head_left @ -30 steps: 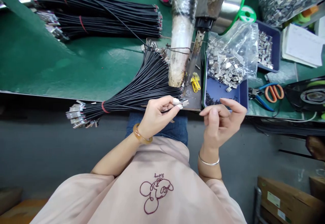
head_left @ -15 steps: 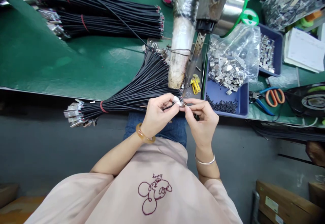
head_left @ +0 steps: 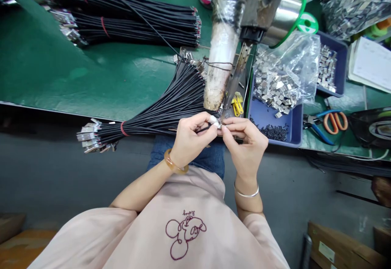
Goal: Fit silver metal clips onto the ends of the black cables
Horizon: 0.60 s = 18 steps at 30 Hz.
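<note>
My left hand (head_left: 192,138), with white tape round a fingertip, pinches a black cable (head_left: 202,130) near its end. A small pale metallic piece shows at that end, between both hands. My right hand (head_left: 247,143) has its thumb and index finger pressed together right beside it; what they hold is too small to make out. Just above the fingertips the soldering iron (head_left: 232,82) points down, its tip near the cable end. Behind my left hand fans out a bundle of black cables (head_left: 155,112), tied with a red band and fitted with metal connectors.
More tied cable bundles (head_left: 137,27) lie at the back left. On the right are a blue tray (head_left: 259,113) of metal shells and tiny black parts, pliers (head_left: 321,127), and a solder spool (head_left: 285,18). A yellow clip-like piece (head_left: 237,105) lies beside the iron.
The view has shifted slightly, so bench items appear a little further right. My fingertips have come closer together at the cable end, under the iron tip.
</note>
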Available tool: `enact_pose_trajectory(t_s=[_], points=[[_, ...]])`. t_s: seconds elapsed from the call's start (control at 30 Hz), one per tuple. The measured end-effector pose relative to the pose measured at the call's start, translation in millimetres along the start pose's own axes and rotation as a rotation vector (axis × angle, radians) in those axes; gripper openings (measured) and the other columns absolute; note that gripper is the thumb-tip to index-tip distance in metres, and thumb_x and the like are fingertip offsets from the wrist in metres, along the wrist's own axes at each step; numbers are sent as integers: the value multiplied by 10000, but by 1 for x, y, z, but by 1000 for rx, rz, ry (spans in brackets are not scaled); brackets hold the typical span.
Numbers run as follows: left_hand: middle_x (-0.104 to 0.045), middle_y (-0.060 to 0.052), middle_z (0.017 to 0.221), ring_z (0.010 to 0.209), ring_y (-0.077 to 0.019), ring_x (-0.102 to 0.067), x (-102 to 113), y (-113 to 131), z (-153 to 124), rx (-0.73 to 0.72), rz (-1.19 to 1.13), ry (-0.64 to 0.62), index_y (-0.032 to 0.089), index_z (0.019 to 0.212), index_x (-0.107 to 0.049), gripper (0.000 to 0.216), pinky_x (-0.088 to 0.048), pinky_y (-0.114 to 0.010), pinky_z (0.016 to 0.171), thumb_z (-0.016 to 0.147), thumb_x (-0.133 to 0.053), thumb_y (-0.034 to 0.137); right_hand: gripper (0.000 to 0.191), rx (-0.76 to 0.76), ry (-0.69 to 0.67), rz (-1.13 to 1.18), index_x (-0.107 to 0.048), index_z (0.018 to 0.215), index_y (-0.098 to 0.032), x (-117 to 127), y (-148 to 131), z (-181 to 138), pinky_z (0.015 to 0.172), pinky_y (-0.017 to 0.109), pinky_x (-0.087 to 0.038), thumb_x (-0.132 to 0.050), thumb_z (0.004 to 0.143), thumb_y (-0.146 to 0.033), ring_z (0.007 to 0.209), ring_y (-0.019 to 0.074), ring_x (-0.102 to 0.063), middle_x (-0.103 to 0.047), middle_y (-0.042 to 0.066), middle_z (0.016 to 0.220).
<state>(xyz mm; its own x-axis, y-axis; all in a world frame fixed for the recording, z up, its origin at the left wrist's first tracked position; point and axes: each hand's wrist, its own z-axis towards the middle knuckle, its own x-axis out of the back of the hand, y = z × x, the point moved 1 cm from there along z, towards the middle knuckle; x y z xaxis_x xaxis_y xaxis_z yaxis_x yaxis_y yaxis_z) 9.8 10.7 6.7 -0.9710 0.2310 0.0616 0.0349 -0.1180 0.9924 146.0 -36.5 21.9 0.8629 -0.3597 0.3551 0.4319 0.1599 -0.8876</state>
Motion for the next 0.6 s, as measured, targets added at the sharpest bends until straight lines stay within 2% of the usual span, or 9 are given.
enact_pose_trajectory(t_s=[0.23,0.5,0.6], points=[[-388,77,507,461,-55,-316,0,1,-4,55,-8,-44,171,709,-555,148,-261,-208,470,848,-600,194,99,24,-59,-52,-641,826,-222,6,-3,-8,718,239,-658,-650,877,-139,839,124,-755,-766,1,1014],[-316,87,525,490,-56,-260,-2,2,-8,6,88,-40,166,708,-558,125,-230,-209,480,828,-594,162,82,65,-60,-126,-652,862,-229,8,-4,-13,710,246,-655,-635,905,-162,810,123,-753,-772,4,1012],[-304,91,516,485,-53,-247,1,3,-12,-34,120,-87,159,707,-591,119,-229,-207,474,825,-604,150,74,65,28,-135,-686,908,-253,17,-8,-19,589,249,-608,-675,897,-181,657,117,-726,-767,-25,891]])
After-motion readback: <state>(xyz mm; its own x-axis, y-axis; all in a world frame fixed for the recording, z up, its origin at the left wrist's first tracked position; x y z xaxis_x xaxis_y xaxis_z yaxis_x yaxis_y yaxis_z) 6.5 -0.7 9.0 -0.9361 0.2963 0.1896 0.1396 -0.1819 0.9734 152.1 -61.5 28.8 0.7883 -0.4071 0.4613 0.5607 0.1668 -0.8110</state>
